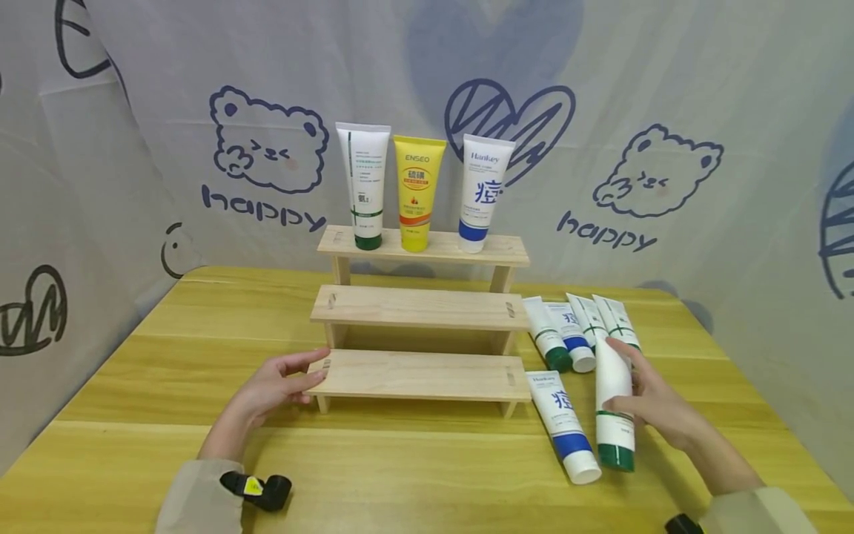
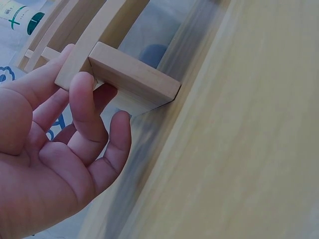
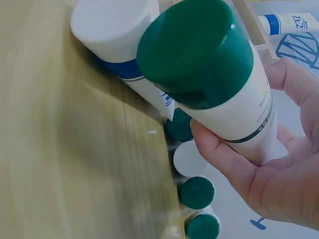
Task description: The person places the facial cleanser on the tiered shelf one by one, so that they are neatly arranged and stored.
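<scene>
My right hand (image 1: 657, 400) grips a white squeeze tube with a green cap (image 1: 614, 437), its cap end toward me. In the right wrist view the green cap (image 3: 199, 55) is large and close, with fingers and thumb on either side of the tube body. My left hand (image 1: 283, 382) holds the left end of the lowest tier of a three-tier wooden display stand (image 1: 414, 374). Seen from the left wrist, fingertips curl at the corner of the board (image 2: 79, 64). A white tube with a blue band (image 1: 563, 426) lies just left of the held tube.
On the top tier stand a white green-capped tube (image 1: 365, 185), a yellow tube (image 1: 416, 193) and a white-and-blue tube (image 1: 483, 193). Several more tubes lie right of the stand, among them a green-capped one (image 1: 548, 337). A printed cloth (image 1: 400, 59) hangs behind the wooden table (image 1: 200, 319).
</scene>
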A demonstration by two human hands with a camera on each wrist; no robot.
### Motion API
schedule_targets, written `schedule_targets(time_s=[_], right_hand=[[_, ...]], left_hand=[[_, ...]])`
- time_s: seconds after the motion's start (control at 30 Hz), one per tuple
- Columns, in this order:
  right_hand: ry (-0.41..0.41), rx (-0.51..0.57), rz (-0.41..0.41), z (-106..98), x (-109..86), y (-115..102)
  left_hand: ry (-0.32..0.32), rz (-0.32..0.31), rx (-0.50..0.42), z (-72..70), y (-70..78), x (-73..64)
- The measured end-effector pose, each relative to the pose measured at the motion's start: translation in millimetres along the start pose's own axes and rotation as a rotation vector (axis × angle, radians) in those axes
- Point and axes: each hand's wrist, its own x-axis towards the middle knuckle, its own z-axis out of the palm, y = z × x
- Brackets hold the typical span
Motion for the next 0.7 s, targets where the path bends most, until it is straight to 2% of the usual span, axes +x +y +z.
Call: schedule_targets(time_s=[0.17,0.37,0.7], right_hand=[[0.028,0.004,0.007,0.8,1.8,-4.2],[0.073,0.040,-0.045,0.9,6.1,-8.4],[0.157,0.231,-0.022,11.3,15.1,-25.6]], left_hand=[[0.000,0.004,-0.006,-0.1,-0.2,-0.1],[-0.003,0.009,-0.004,0.3,0.3,-1.6],[-0.002,0.003,-0.007,0.6,1.3,-2.3]])
